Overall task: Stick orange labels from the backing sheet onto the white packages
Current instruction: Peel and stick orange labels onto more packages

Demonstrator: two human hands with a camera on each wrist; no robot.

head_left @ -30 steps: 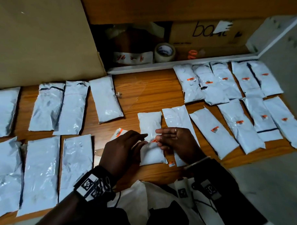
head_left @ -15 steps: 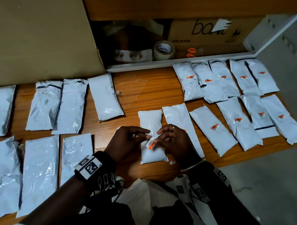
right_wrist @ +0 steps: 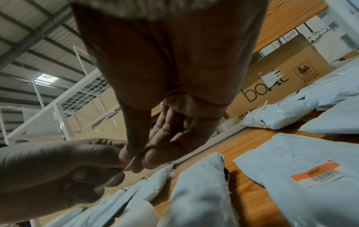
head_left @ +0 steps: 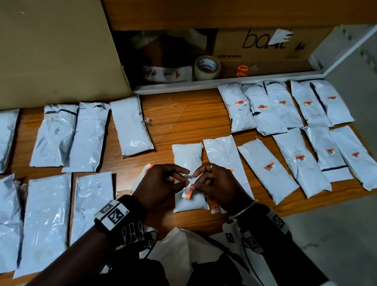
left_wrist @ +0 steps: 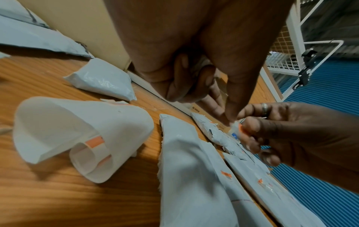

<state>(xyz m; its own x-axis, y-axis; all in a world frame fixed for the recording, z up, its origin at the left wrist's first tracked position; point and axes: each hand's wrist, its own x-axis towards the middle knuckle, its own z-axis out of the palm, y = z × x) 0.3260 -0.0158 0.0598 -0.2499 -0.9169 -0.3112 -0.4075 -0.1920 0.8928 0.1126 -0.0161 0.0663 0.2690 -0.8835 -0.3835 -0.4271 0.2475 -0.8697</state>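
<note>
Over a small white package (head_left: pixel 187 155) in the middle of the wooden table (head_left: pixel 182 113), both hands meet. My left hand (head_left: pixel 187 177) and right hand (head_left: pixel 193 181) pinch one small orange-and-white label (head_left: pixel 187 193) between thumb and forefinger tips, just above the package. The wrist views show the same label (left_wrist: pixel 236 132) (right_wrist: pixel 134 161) edge-on between the fingertips. The curled backing sheet (left_wrist: pixel 77 135) lies on the table left of my left hand, partly hidden by it in the head view. Labelled packages (head_left: pixel 267 168) lie to the right, and plain ones (head_left: pixel 89 137) to the left.
A tape roll (head_left: pixel 206 67) and a printed cardboard box (head_left: pixel 263 44) stand on the shelf behind. A large cardboard sheet (head_left: pixel 52 51) leans at the back left. A loose label scrap (head_left: pixel 215 209) lies by my right wrist, close to the table's front edge.
A second ago my fingertips were down on the small package. Now they hold the label up between them, a little above it. The packages have not moved.
</note>
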